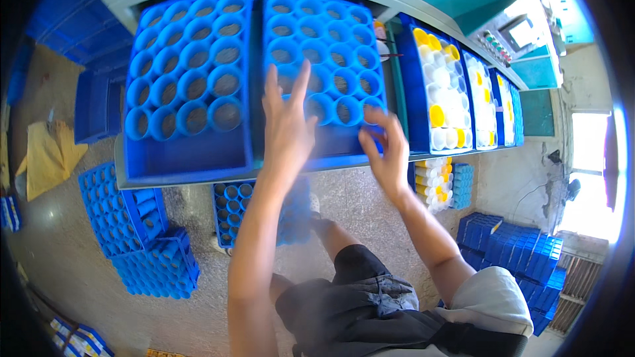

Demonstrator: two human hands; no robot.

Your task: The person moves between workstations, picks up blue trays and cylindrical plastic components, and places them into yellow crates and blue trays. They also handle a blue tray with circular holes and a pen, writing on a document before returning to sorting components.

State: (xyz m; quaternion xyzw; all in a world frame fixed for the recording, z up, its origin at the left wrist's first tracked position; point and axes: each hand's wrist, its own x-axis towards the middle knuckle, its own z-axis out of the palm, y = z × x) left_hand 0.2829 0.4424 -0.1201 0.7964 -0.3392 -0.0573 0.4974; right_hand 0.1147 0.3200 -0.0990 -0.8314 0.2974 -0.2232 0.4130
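Observation:
Two blue crates stand side by side on the bench, filled with rows of round, hollow blue tubes. Over the right one, the blue crate, I hold my left hand with its fingers spread; the hand is blurred and holds nothing I can see. My right hand is at the front right corner of the same crate. Its fingers curl around the corner blue tube, with the thumb on the near side. The left blue crate has bare bottom along its front, and neither hand touches it.
To the right stand blue crates with white and yellow round pieces. Under the bench and on the floor at left are more tube-filled crates. Stacked blue crates stand at the lower right. A yellowish sack lies at far left.

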